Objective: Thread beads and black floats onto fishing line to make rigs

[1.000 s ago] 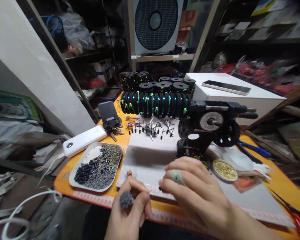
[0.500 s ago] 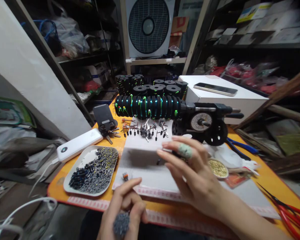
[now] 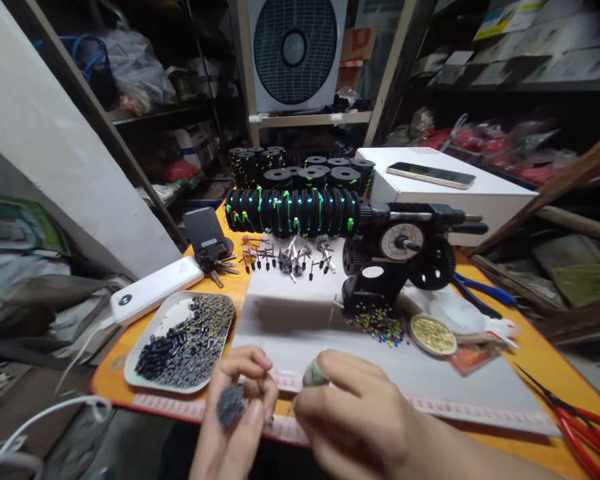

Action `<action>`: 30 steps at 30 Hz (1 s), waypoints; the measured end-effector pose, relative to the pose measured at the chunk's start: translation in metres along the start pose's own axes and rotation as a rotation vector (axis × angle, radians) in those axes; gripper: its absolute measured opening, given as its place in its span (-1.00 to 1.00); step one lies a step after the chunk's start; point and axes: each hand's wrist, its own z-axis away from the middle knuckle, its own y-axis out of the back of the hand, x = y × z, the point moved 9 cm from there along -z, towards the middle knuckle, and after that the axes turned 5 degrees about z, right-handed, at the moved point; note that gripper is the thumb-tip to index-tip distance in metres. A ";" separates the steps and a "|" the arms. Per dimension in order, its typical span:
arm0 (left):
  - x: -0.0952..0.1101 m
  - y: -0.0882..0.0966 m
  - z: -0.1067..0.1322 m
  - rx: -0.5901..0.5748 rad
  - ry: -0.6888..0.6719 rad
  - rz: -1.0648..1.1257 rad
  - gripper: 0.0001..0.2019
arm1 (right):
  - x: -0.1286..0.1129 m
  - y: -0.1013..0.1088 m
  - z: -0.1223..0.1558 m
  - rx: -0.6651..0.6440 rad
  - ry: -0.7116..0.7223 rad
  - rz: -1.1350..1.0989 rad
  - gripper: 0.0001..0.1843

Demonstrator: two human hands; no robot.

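My left hand (image 3: 237, 407), fingers curled, holds a round bundle of small grey pieces (image 3: 231, 405) against the palm at the table's front edge. Just to its right is my right hand (image 3: 360, 413), with bent fingers pressed together and a pale green wrap (image 3: 315, 373) around one finger. What its fingertips pinch, if anything, is hidden. A white tray (image 3: 130, 373) of small grey and dark pieces lies left of my left hand. Beyond both hands, a black winding machine (image 3: 380, 287) with a dial carries a row of black spools (image 3: 293, 212) wrapped in line with green bits.
Colourful beads (image 3: 380, 323) lie by the machine's base, beside a dish of gold-coloured bits (image 3: 433, 335). Red-handled scissors (image 3: 575, 427) and blue-handled pliers (image 3: 485, 291) are at right. A power bank (image 3: 157, 290) is at left; a phone (image 3: 430, 175) rests on a white box.
My right hand has drawn back from beside the machine toward me and closed its fingers, uncovering the beads. My left hand has tilted and curled its fingers around the grey bundle.
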 end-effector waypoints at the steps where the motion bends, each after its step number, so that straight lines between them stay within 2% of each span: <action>1: -0.007 -0.002 -0.001 -0.037 0.058 0.056 -0.74 | 0.005 0.003 -0.001 0.022 -0.055 -0.044 -0.80; 3: -0.019 -0.005 -0.001 -0.075 0.167 0.124 -0.74 | 0.015 0.007 -0.001 0.055 -0.163 -0.118 -0.82; 6: -0.033 -0.005 0.005 -0.060 0.294 0.122 -0.73 | 0.026 0.008 0.001 0.080 -0.266 -0.154 -0.85; 10: -0.046 -0.005 0.009 -0.061 0.406 0.054 -0.58 | 0.036 0.008 0.002 0.086 -0.338 -0.164 -0.83; 14: -0.059 -0.008 0.013 -0.119 0.491 -0.021 -0.47 | 0.042 0.005 0.003 0.072 -0.387 -0.196 -0.82; 17: -0.059 -0.015 0.014 -0.171 0.464 -0.097 -0.40 | 0.043 0.001 0.005 0.063 -0.392 -0.252 -0.82; 22: -0.039 -0.020 0.010 -0.174 0.224 -0.466 -0.44 | 0.044 0.001 0.006 0.079 -0.394 -0.273 -0.85; 25: -0.030 -0.021 0.008 -0.152 0.135 -0.565 -0.53 | 0.043 0.003 0.005 0.081 -0.404 -0.246 -0.86; 27: -0.034 -0.018 0.009 -0.122 0.171 -0.525 -0.58 | 0.042 0.005 0.005 0.089 -0.408 -0.234 -0.85; 30: -0.044 -0.016 0.011 -0.079 0.239 -0.279 -0.59 | 0.040 0.006 0.005 0.105 -0.386 -0.229 -0.85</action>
